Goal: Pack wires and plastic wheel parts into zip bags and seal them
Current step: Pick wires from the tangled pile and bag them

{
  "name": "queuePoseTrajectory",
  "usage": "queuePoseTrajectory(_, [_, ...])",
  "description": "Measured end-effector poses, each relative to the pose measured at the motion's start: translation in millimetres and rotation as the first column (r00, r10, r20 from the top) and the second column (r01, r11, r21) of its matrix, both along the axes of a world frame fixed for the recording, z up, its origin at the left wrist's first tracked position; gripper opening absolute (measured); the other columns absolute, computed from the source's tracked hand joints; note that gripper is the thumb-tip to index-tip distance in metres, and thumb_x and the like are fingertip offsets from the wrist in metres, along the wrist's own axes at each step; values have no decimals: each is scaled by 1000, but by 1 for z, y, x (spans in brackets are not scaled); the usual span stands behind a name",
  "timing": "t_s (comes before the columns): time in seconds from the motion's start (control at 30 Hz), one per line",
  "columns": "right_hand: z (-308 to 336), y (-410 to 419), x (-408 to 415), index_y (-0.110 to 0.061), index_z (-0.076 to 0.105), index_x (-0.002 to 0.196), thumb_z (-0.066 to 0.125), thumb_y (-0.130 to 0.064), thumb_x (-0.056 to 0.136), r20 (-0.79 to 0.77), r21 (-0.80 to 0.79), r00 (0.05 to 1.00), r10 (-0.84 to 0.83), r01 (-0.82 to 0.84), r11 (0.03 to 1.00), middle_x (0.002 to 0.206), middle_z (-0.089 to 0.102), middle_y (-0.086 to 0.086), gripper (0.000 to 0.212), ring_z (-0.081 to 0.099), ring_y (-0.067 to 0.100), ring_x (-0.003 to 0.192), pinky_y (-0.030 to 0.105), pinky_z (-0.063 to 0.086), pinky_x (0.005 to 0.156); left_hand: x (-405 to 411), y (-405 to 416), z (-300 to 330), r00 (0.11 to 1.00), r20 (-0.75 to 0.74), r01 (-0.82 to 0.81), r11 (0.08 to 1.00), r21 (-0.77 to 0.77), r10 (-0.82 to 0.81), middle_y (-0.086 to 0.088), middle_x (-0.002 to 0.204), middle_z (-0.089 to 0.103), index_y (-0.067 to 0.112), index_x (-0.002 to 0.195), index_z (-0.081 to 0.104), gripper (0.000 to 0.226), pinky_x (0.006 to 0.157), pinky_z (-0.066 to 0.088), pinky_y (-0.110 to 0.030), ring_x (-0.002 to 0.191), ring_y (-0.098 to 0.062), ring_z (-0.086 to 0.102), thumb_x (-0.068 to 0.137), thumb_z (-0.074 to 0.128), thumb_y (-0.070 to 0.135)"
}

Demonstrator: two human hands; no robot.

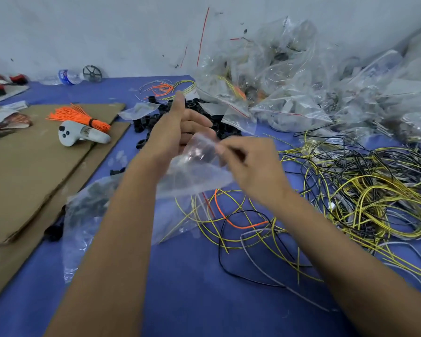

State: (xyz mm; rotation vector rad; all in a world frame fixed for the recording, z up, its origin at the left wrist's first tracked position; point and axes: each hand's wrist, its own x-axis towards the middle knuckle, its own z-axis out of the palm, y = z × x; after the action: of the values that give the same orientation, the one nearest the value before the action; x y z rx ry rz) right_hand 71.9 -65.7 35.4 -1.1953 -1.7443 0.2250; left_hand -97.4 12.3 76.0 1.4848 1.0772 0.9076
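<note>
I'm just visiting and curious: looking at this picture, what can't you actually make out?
All from the head view:
- The clear bag: motion blur hides whether anything is inside, or if its zip is shut.
- The right hand: its grip on the bag's edge is smeared.
- The left hand: palm faces away, so its contact with the bag is hidden.
- The pile of filled bags: glare and overlap hide contents.
- The water bottle: label too small.

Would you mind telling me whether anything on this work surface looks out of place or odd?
Yes: a white handheld game-style controller lies on the brown cardboard sheet beside the tied orange wire bundle, unrelated to packing. A clear plastic water bottle lies on its side by the wall.
</note>
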Motion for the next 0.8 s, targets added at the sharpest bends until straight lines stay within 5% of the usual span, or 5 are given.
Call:
queuePoseTrajectory(0.23, [12,-6,77,-8,67,66,62,-9,99,-818,-423,460,-345,-74,903,51,60,-1,33,53,10,40,21,46,39,3,6,29,915,-245,338,940,37,-320,-10,94,78,8,109,70,25,67,55,-27,75,-19,71,96,70,29])
queuePoseTrajectory(0.4, [-4,-27,121,-13,77,70,73,-18,92,-622,-545,627,-468,83,835,65,69,6,24,57,15,53,26,47,50,13,5,31,861,-390,314,944,-101,-328,-12,70,68,0,96,70,28,49,39,-20,53,-16,57,81,79,22])
queuePoseTrajectory(0.57, [-16,-36,128,-24,80,75,81,-23,85,-318,-401,812,-489,352,846,70,75,-10,9,66,3,59,24,51,58,25,11,36,958,-35,272,940,-208,-284,-1,53,65,10,63,74,24,41,46,-16,40,-8,59,85,72,20])
queuePoseTrajectory(0.7, [-19,-37,125,-24,76,71,82,-25,82,-146,-314,843,-517,456,832,62,71,-9,12,65,0,58,21,48,60,20,32,26,702,-705,54,995,-86,-98,-16,79,71,-1,83,75,41,69,49,-30,69,-24,63,82,84,39])
queuePoseTrajectory(0.8, [-20,-37,123,-28,66,65,77,-31,88,-22,-251,833,-553,531,809,57,64,-13,25,57,0,52,11,37,54,29,37,7,739,-627,-162,969,188,245,-25,87,71,0,83,70,36,74,45,-35,76,-26,59,88,78,35])
